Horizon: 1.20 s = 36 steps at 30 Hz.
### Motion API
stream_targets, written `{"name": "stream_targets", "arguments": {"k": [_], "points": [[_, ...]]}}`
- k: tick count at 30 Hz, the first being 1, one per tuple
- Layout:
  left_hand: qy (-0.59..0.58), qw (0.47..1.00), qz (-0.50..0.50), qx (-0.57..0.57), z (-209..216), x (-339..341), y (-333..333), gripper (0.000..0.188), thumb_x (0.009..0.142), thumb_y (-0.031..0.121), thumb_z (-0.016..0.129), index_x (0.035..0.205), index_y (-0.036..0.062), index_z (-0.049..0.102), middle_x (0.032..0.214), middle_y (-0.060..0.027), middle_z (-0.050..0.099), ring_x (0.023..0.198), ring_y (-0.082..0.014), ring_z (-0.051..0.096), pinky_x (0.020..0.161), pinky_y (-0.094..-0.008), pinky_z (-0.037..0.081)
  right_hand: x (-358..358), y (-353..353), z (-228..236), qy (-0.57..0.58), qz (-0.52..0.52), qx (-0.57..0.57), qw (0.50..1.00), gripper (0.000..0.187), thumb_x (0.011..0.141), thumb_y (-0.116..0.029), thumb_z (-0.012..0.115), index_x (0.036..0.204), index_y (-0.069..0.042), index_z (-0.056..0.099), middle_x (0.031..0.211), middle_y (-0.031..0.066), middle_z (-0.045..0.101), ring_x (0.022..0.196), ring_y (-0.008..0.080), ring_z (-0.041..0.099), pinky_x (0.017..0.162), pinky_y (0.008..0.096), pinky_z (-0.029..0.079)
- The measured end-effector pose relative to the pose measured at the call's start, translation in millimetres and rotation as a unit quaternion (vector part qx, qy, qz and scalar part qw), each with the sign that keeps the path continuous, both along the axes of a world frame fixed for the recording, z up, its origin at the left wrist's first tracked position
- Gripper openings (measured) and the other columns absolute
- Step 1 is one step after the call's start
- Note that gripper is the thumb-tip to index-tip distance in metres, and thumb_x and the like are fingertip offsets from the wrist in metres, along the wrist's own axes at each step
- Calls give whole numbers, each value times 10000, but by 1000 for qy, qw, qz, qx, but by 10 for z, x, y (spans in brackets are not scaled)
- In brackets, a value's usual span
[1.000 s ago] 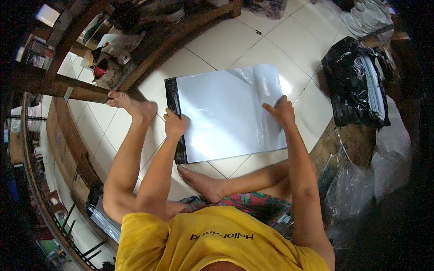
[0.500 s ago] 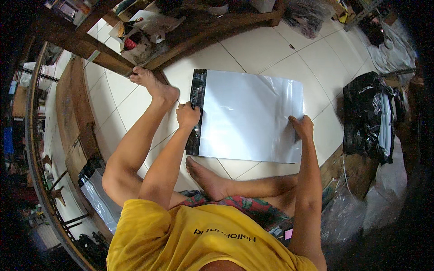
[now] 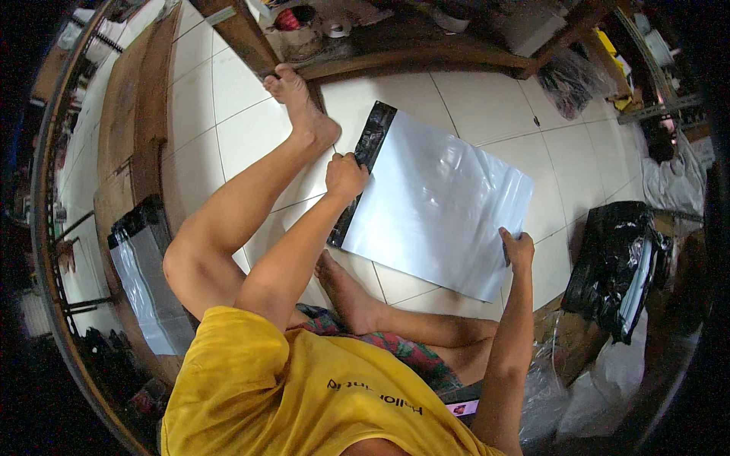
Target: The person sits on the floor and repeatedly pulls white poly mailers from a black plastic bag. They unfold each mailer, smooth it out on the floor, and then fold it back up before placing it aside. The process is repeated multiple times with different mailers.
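Note:
A flat white plastic mailing bag [image 3: 433, 197] with a black strip along its left edge lies over the tiled floor in front of me. At that black edge my left hand [image 3: 347, 175] is closed, its fingers curled around the strip. My right hand [image 3: 518, 248] pinches the bag's right edge near its lower corner, thumb on top and the other fingers partly hidden beneath. Between the two hands the sheet is spread out, with light creases toward the right side. My bare feet rest to the left of the bag and just below it.
A black plastic package [image 3: 612, 266] stands at the right beside crumpled clear plastic [image 3: 544, 380]. On the left, a grey-white bag with a black end [image 3: 144, 273] leans by a wooden plank [image 3: 141, 99]. A low wooden shelf [image 3: 411, 61] crosses the far side. A phone [image 3: 461, 409] lies by my lap.
My view has turned, so the bag and the whole scene appear rotated clockwise. Both hands keep their hold on the same edges of the bag.

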<state>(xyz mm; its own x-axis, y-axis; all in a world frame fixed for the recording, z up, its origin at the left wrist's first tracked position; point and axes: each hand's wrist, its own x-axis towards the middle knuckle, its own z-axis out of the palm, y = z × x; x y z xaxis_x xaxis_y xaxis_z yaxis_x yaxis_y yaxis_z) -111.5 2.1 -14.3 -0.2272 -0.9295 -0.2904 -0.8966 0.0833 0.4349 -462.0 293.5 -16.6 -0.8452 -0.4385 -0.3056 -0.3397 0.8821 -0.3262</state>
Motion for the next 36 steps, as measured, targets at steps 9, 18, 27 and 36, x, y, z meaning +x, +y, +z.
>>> {"name": "stream_targets", "arguments": {"k": [9, 18, 27, 36], "points": [[93, 987, 4, -128, -232, 92, 238, 503, 862, 183, 662, 1299, -44, 556, 1159, -257, 568, 1043, -421, 562, 911, -506, 489, 190, -37, 9, 24, -7, -72, 997, 931, 726, -446, 863, 1336, 102, 422, 1199, 339, 624, 1104, 434, 636, 954, 453, 502], [143, 973, -80, -160, -114, 127, 295, 670, 902, 181, 612, 1502, -5, 378, 1360, -346, 442, 1151, -466, 491, 1029, -520, 402, 271, -64, 29, 75, 81, -6, 994, 755, 790, -435, 814, 1283, 10, 454, 1054, 310, 630, 1000, 481, 627, 901, 516, 503], [56, 952, -165, -253, -311, 183, 398, 534, 946, 190, 591, 1442, 21, 489, 1389, -341, 436, 1220, -462, 455, 1049, -536, 373, 481, -15, -78, 111, 76, -48, 990, 669, 807, -449, 797, 1210, 15, 534, 1045, 294, 608, 985, 458, 598, 862, 509, 503], [112, 959, -148, -213, -123, 234, 349, 684, 886, 323, 696, 1443, -8, 478, 1471, -407, 339, 1319, -554, 385, 1118, -534, 340, 266, 67, -32, 72, 32, -88, 993, 581, 804, -409, 824, 1064, 37, 558, 869, 246, 679, 759, 368, 686, 688, 469, 544]]}}
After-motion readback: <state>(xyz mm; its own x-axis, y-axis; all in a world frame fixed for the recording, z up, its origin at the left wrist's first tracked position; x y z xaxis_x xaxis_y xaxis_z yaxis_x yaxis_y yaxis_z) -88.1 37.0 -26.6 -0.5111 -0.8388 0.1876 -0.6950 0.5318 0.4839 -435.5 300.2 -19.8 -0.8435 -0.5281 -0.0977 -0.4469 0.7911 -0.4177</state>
